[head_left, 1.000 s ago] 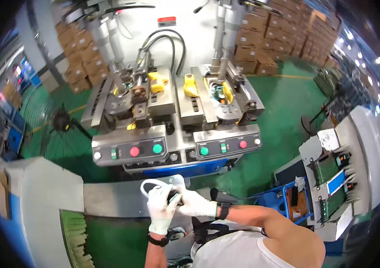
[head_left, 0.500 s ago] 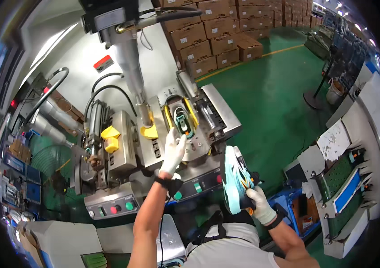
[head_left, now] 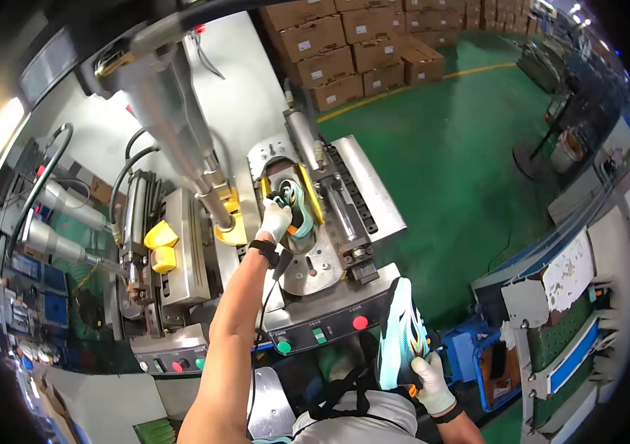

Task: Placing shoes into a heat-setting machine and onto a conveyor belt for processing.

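A mint-green and black sports shoe [head_left: 301,214] lies in the cradle of a metal press [head_left: 313,274], between yellow side pads. My gloved left hand [head_left: 275,220] reaches onto this shoe, its fingers closed at the collar and partly hidden against the dark opening. Low on the right, clear of the machine, my gloved right hand [head_left: 432,383] grips a second sports shoe [head_left: 402,340] by its heel end. That shoe is pale mint with black and orange marks and points up, its side toward me.
Left of the cradle, a thick piston [head_left: 215,207] comes down onto a yellow pad [head_left: 232,231]. Green and red buttons [head_left: 360,323] line the press's front panel. Brown cartons [head_left: 337,92] are stacked behind, and a blue crate [head_left: 477,362] stands at right.
My left hand has moved forward from just in front of the cradle onto the shoe in it. The right hand still holds its shoe, now slightly lower. The whole view has shifted.
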Motion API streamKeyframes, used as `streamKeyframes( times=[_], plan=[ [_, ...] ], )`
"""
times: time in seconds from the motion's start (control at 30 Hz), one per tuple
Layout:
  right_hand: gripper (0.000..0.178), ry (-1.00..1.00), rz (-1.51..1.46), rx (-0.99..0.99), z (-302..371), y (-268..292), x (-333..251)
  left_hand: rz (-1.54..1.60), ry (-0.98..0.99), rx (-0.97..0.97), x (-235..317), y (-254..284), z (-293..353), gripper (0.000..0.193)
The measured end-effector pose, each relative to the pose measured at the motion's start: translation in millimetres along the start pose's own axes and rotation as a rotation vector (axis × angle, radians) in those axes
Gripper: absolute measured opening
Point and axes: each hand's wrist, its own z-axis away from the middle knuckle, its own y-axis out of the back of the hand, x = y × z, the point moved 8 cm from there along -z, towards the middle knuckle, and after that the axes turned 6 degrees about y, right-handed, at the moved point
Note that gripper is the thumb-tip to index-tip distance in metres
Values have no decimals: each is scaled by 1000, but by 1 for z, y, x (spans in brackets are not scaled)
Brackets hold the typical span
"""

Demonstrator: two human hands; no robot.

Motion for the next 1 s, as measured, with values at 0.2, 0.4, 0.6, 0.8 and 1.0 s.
streamKeyframes(
  times=[0.2,0.4,0.6,0.8,1.0],
  plan=[
    [35,235,375,-56,-44,-119,-37,370,-64,-142,-8,98,130,32],
    [29,79,514,-426,-226,-228,3,721,53,-199,-88,181,319,29],
    [31,578,1894,-8,-398,-270,103,440,521,-20,-242,214,518,49],
    [27,452,1727,-305,-409,-260,115,247,985,718,-296,261,723,46],
    [24,194,1500,-483,-490,-232,54,263,1211,1085,-433,198,820,65]
  ],
)
